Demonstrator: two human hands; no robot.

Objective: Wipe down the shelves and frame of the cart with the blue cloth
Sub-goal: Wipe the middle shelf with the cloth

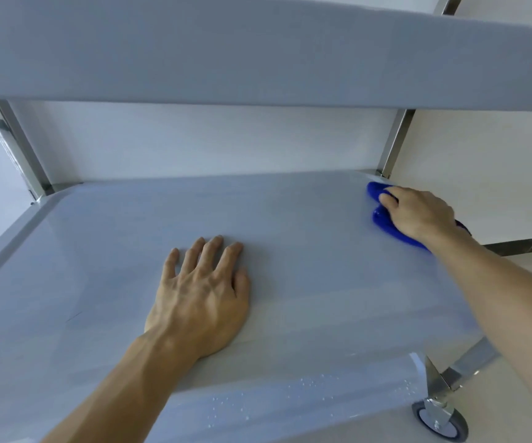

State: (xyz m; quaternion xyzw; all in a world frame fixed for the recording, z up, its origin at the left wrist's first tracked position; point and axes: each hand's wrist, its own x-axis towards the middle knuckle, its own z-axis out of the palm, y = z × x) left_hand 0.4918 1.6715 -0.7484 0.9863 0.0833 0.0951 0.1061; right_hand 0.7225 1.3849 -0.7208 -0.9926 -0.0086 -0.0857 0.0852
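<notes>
The cart's grey lower shelf [306, 225] fills most of the head view, with the grey upper shelf [258, 52] overhanging it. At the shelf's far right corner, my right hand [421, 215] presses the bunched blue cloth [383, 219] against the surface, close to the right rear metal post [394, 145]. The cloth shows on the left of the hand and under the wrist. My left hand [203, 292] lies flat on the middle of the shelf, palm down, fingers spread, holding nothing.
A metal post [18, 151] stands at the left rear corner. A white wall [210, 139] is behind the cart. Water droplets [315, 385] dot the shelf's front rim. At the bottom right are a caster wheel [440, 422] and light floor.
</notes>
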